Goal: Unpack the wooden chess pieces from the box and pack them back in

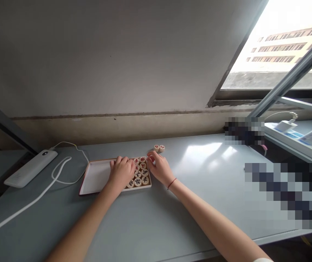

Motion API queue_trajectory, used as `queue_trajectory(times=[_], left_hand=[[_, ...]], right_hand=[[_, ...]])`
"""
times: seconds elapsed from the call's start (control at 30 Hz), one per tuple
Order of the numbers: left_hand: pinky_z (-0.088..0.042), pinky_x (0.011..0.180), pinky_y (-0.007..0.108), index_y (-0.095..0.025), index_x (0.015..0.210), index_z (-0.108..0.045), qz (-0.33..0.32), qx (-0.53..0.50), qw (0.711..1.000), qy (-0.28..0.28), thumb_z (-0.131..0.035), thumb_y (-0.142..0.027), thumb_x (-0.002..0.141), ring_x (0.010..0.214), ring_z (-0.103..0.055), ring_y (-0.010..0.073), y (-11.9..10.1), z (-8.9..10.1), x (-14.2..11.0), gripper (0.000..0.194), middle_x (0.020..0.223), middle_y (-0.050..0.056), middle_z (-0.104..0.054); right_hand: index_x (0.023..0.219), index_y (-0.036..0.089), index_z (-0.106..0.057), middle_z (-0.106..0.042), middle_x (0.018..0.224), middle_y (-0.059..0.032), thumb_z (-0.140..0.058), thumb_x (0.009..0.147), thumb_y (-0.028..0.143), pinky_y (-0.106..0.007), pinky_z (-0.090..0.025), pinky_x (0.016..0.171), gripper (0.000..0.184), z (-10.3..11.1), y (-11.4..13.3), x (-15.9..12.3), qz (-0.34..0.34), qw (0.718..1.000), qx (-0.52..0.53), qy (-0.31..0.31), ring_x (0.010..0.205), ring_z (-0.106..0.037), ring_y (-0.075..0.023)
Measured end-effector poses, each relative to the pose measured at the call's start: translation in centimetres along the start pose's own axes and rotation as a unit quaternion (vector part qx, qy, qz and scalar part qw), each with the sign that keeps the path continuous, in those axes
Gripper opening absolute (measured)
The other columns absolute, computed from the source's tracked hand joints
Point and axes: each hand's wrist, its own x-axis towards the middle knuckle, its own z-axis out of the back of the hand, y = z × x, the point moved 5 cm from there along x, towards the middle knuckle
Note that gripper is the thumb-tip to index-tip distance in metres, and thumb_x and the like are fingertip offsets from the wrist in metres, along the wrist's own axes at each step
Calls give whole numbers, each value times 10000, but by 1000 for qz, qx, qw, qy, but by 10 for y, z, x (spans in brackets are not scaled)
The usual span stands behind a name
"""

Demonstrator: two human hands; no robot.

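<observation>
Pieces (137, 174) sit in rows in the box (97, 176); two loose pieces (156, 147) lie behind it. The left hand (122, 169) bends over the rows, the right hand (160, 168) curls beside them. I cannot tell if either pinches anything. Soft, flat pushes should work best.

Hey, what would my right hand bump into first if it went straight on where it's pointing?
Your right hand would probably meet the right rim of the box, near its far corner, then the round pieces inside. Depth is unclear, so it might pass above.
</observation>
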Motion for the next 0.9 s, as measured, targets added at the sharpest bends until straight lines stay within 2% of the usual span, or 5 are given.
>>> queue_trajectory(times=[0.43, 0.53, 0.7, 0.8, 0.9], left_hand=[[-392, 805, 388, -222, 911, -627, 73, -164, 982, -57, -474, -353, 908, 869, -636, 255, 7, 5, -1, 202, 825, 33, -712], [-431, 786, 341, -215, 930, -612, 61, -257, 959, -102, -483, -369, 899, 820, -646, 211, 6, 17, -5, 203, 851, 25, -709], [-496, 674, 256, -208, 935, -604, 67, -420, 902, -71, -488, -443, 884, 771, -653, 170, 2, 17, -11, 267, 872, 22, -703], [-517, 709, 277, -202, 926, -608, 89, -446, 888, -69, -513, -458, 870, 801, -652, 177, 7, 14, -12, 279, 909, 36, -692], [-523, 809, 321, -199, 965, -601, 96, -481, 867, -88, -548, -451, 858, 915, -650, 196, 17, 10, -12, 279, 990, 60, -686]], right_hand=[[991, 207, -565, -693, 951, -68, -477, 856, 242, -335, -436, 730, 165, 8, 11, -4, 56, 998, -10, -28, 901, -609, -237], [1071, 195, -564, -672, 1065, -87, -554, 837, 283, -364, -414, 796, 251, 13, 28, -9, 137, 988, -45, -50, 1008, -571, -259], [1028, 206, -594, -696, 954, -69, -518, 884, 259, -350, -412, 803, 171, 17, 43, -13, 196, 978, -44, -61, 945, -590, -226], [994, 214, -599, -696, 937, -65, -534, 855, 260, -351, -420, 813, 160, 33, 27, -4, 169, 980, -35, -98, 922, -591, -226], [952, 206, -596, -685, 921, -73, -545, 806, 265, -348, -433, 812, 166, 60, -17, 8, 69, 978, -29, -196, 882, -580, -226]])
